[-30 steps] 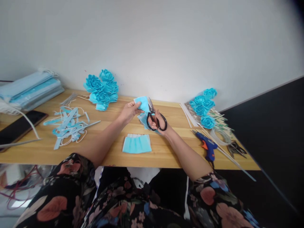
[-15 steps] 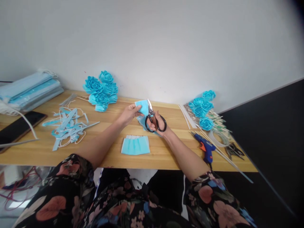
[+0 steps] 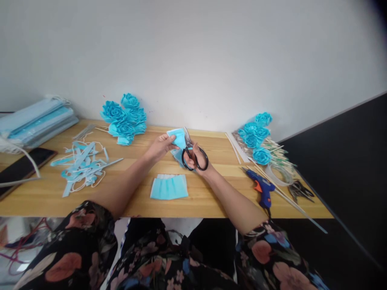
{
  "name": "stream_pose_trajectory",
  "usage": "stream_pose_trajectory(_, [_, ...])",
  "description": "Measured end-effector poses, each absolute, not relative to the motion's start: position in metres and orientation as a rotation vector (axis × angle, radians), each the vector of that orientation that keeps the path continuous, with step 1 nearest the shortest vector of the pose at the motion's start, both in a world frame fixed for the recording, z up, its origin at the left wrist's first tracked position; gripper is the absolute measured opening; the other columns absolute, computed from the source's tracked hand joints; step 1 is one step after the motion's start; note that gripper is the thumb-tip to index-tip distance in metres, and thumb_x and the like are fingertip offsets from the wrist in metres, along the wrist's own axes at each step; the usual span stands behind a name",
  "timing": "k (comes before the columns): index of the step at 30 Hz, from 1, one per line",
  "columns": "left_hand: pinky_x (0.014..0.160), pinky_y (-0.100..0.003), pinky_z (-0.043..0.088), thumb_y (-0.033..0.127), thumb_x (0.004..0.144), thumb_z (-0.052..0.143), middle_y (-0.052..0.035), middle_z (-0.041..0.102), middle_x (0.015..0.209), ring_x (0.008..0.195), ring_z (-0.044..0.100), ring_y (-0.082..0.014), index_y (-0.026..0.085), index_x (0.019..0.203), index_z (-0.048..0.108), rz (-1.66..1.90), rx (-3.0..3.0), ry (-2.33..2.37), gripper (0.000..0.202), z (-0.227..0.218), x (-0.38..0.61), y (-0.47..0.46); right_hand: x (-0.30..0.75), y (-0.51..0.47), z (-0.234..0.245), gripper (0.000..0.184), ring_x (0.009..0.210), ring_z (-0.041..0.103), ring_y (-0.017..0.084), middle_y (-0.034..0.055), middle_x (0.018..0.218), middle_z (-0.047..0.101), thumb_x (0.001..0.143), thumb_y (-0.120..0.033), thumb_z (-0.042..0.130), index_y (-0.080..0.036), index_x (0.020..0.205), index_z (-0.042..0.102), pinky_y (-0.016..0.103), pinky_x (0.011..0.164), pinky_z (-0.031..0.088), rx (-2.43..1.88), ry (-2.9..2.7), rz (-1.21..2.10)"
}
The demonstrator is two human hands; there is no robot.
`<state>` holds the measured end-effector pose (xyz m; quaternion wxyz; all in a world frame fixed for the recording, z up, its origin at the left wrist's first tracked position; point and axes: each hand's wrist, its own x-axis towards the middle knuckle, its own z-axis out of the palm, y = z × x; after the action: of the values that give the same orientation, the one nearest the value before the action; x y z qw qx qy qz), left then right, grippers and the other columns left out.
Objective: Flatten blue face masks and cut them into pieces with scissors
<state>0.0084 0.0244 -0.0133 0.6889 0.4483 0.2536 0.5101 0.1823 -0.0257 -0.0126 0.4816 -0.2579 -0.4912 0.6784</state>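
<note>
My left hand [image 3: 161,147] pinches a folded light-blue piece of mask fabric [image 3: 178,137] by its left side. In my right hand [image 3: 197,156] are scissors [image 3: 206,160] with black loop handles, their blades up against the fabric's right edge. Whether the blades are cutting into it I cannot tell. Under the hands, partly hidden, more blue fabric [image 3: 177,156] lies on the wooden table [image 3: 136,197]. Nearer to me rests a flat stack of pleated blue mask pieces [image 3: 169,187].
Cut strips and ear loops [image 3: 83,163] lie left, beside a phone [image 3: 33,163] and stacked masks [image 3: 42,119]. Blue fabric roses [image 3: 125,119] stand at the back left, more roses [image 3: 256,135] at right. A glue gun [image 3: 260,187], tape roll [image 3: 279,175] and pliers [image 3: 299,190] lie right.
The view has shifted slightly. The fabric piece is tilted a little differently against the scissor blades, and both hands keep their grips.
</note>
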Motion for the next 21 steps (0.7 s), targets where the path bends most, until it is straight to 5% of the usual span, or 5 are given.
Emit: stream_pose_trajectory(21, [0.06, -0.02, 0.056, 0.045, 0.061, 0.088, -0.0035, 0.072, 0.071, 0.061, 0.065, -0.0098, 0.01, 0.08, 0.072, 1.134, 1.015, 0.582, 0.043, -0.0076, 0.006, 0.0225, 0.1812, -0.0275, -0.0135, 0.079, 0.032, 0.035, 0.006, -0.0096, 0.047, 0.051, 0.08, -0.074, 0.055, -0.016, 0.133, 0.052, 0.021, 0.034, 0.038, -0.695, -1.281, 1.504])
